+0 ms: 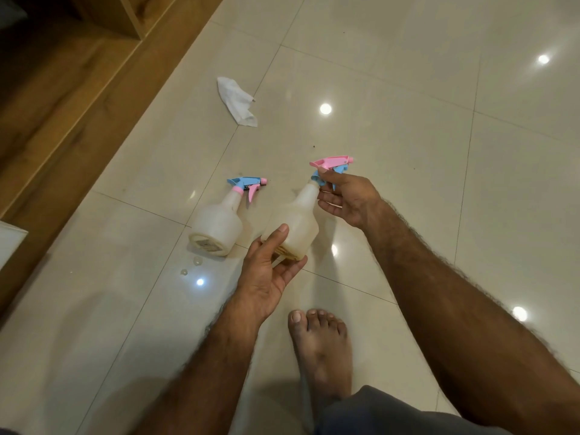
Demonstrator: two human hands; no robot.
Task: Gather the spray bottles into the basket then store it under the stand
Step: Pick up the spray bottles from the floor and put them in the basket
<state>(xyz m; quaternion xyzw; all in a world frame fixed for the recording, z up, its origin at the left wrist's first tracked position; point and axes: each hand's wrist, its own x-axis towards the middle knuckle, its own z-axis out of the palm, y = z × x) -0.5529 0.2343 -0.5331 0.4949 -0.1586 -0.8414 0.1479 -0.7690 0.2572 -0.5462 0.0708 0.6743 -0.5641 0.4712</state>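
Pink-topped spray bottle (298, 221) held off the floor (408, 120), both hands closed on it: right hand (348, 199) at the neck, left hand (270, 265) cupping the base. Blue-topped spray bottle (219, 221) lies at its 9 o'clock; crumpled tissue (237, 100) at 11.

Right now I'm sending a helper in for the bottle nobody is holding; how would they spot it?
Look along the wooden stand to the floor beside it. Below the crumpled tissue lies a spray bottle on its side. Its head is blue with a pink trigger; the held bottle has a pink head.
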